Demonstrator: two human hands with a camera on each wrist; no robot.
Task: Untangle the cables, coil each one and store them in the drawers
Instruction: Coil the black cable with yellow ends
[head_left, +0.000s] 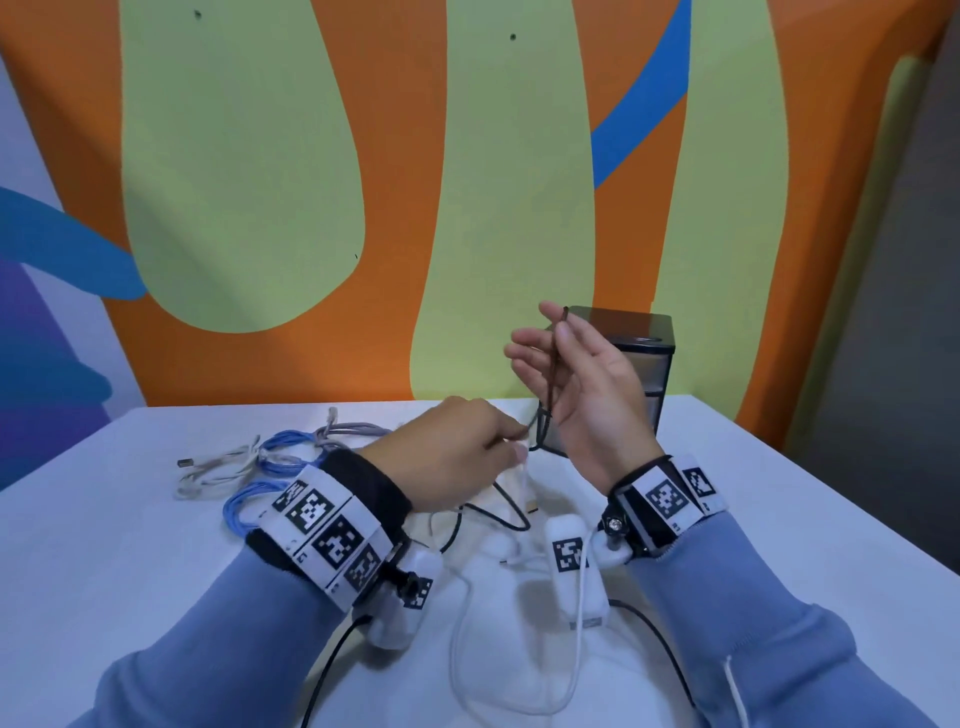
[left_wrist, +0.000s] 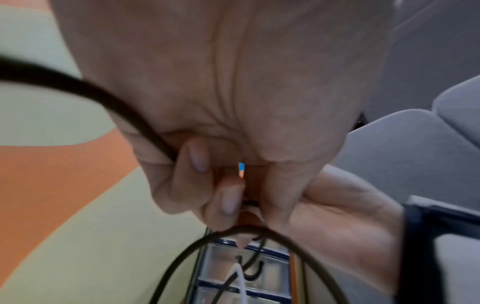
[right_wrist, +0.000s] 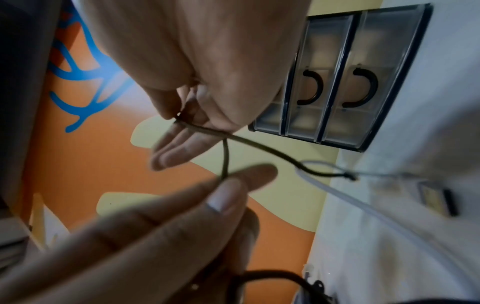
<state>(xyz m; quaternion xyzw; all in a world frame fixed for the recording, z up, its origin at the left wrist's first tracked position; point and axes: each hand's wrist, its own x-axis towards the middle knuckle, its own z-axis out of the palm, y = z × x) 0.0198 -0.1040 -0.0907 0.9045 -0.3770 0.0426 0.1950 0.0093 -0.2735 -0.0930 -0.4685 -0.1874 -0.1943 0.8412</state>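
Right hand (head_left: 582, 395) raised above the counter (head_left: 753, 493), palm toward the person, thumb and forefinger pinching the upper end of the black cable (head_left: 557, 358); other fingers loosely spread. Left hand (head_left: 457, 447) lower, just beside it, fingers curled and pinching the same cable further down. The cable hangs between the hands, then trails onto the counter. Drawers (head_left: 644, 374) stand behind the right hand, closed. Blue cable (head_left: 249, 506), grey cable (head_left: 353, 430) and white cable (head_left: 218, 470) lie left.
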